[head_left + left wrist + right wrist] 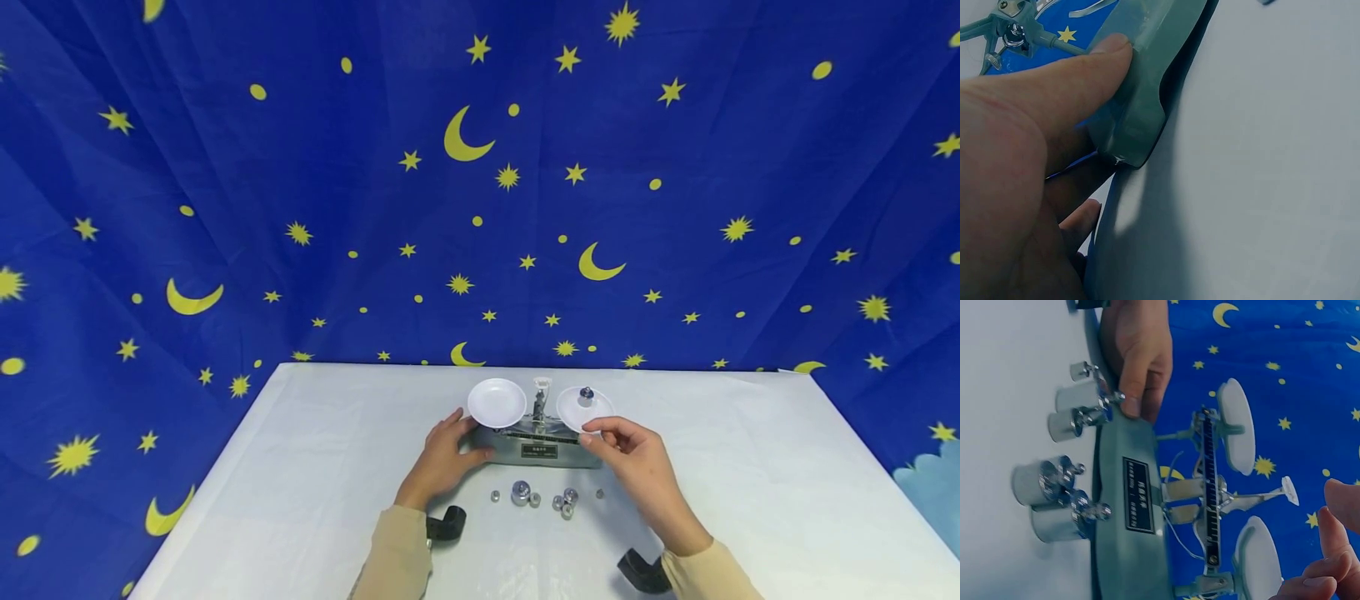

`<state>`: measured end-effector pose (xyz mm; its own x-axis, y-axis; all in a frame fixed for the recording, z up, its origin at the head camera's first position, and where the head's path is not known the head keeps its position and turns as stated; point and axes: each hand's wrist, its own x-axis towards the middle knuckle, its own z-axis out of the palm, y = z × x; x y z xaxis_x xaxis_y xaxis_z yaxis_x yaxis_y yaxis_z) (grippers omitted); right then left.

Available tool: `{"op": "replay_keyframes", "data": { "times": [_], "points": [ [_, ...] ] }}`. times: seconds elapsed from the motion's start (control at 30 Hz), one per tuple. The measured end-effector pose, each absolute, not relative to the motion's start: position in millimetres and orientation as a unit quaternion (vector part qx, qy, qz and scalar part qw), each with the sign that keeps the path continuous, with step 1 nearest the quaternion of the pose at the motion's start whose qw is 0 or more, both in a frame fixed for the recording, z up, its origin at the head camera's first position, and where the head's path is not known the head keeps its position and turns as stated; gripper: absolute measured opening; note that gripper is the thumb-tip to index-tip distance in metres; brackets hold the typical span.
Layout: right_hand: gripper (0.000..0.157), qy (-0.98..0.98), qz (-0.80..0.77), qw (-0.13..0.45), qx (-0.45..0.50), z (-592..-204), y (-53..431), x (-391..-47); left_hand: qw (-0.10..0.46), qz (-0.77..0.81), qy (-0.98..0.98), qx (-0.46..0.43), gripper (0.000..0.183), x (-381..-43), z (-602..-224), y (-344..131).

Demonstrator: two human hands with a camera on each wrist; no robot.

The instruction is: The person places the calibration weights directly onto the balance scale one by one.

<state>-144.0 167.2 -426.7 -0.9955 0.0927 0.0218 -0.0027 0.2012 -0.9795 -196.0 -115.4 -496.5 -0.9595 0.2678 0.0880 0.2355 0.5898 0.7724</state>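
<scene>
A green-grey two-pan balance [510, 450] stands at mid-table. My left hand [442, 460] holds the left end of its base, and the left wrist view shows the thumb lying over the base's edge [1144, 119]. The white left pan [497, 403] is bare. On the right pan [567, 410] a knobbed metal weight [587, 397] stands upright. My right hand [637, 462] is at that pan's front rim, thumb and index finger slightly apart with nothing visible between them. Whether the fingertips touch the rim, I cannot tell.
Several metal weights of different sizes stand before the balance, the biggest [521, 492] left of a group [567, 503] and a tiny one [599, 493] on the right. Black bands [447, 523] show near both wrists. A blue star-and-moon cloth [480, 200] hangs behind the white table [300, 483].
</scene>
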Motion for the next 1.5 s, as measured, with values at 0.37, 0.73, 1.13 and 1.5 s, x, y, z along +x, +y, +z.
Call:
{"op": "replay_keyframes", "data": {
  "times": [0.37,0.73,1.13,1.5],
  "points": [
    [0.024,-0.775,0.631,0.018,-0.012,-439.0,165.1,-134.5,0.014,0.431,0.89,0.148,0.064,-196.9,-496.3,-114.7],
    [0.024,-0.785,0.618,-0.034,-0.022,-449.6,163.6,-130.9,0.019,0.429,0.891,0.145,0.064,-196.8,-496.2,-115.2],
    [0.021,-0.812,0.581,-0.049,-0.023,-457.8,167.0,-133.7,0.014,0.431,0.89,0.148,0.063,-198.3,-498.7,-115.4],
    [0.021,-0.848,0.527,-0.058,-0.015,-460.7,166.5,-133.3,0.02,0.432,0.891,0.141,0.064,-197.0,-496.1,-114.8]
  ]
}}
